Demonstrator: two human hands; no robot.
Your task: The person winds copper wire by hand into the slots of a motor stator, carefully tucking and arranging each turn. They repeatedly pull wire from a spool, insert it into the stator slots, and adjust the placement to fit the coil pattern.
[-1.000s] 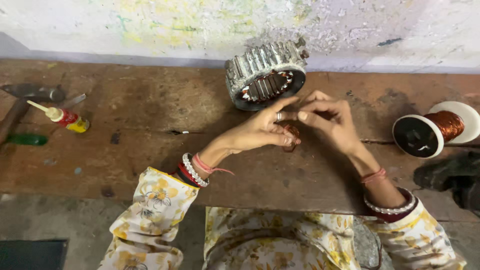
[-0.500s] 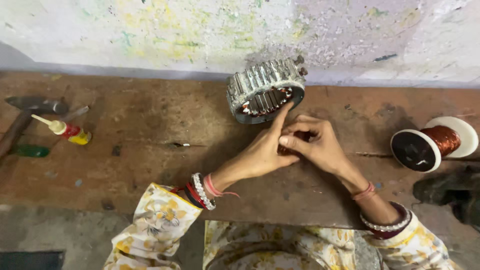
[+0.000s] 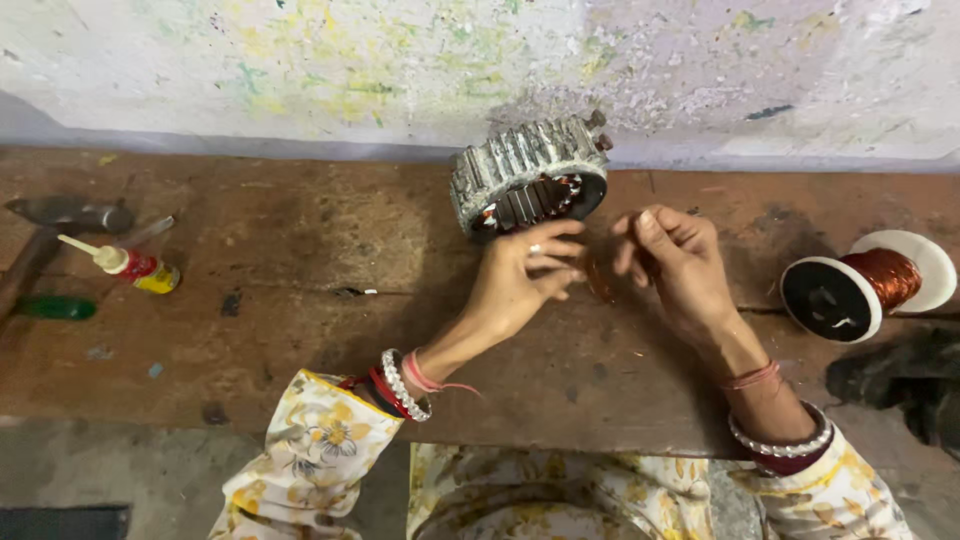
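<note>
Head view is showing a long wooden workbench [image 3: 300, 300] running along a paint-speckled wall [image 3: 300, 60]. Near the wall, a ribbed grey metal stator core [image 3: 525, 175] is lying tilted on the bench, its open bore with copper and coloured windings facing the person. To the right, well apart from the hands, a white spool of copper wire [image 3: 865, 280] is lying on its side. At the left edge, a hammer [image 3: 60, 215] is resting above a small glue bottle [image 3: 135, 268] with a red and yellow body, and a green-handled tool [image 3: 55, 308] is lying below that. Just in front of the stator, the left hand [image 3: 525, 275] and the right hand [image 3: 675, 260] are facing each other, fingers loosely curled. Between them a small coil of thin copper wire [image 3: 600, 278] is hanging, blurred; the fingertips of both hands are pinching its sides. Both wrists are wearing bangles, and floral sleeves are covering the forearms.
</note>
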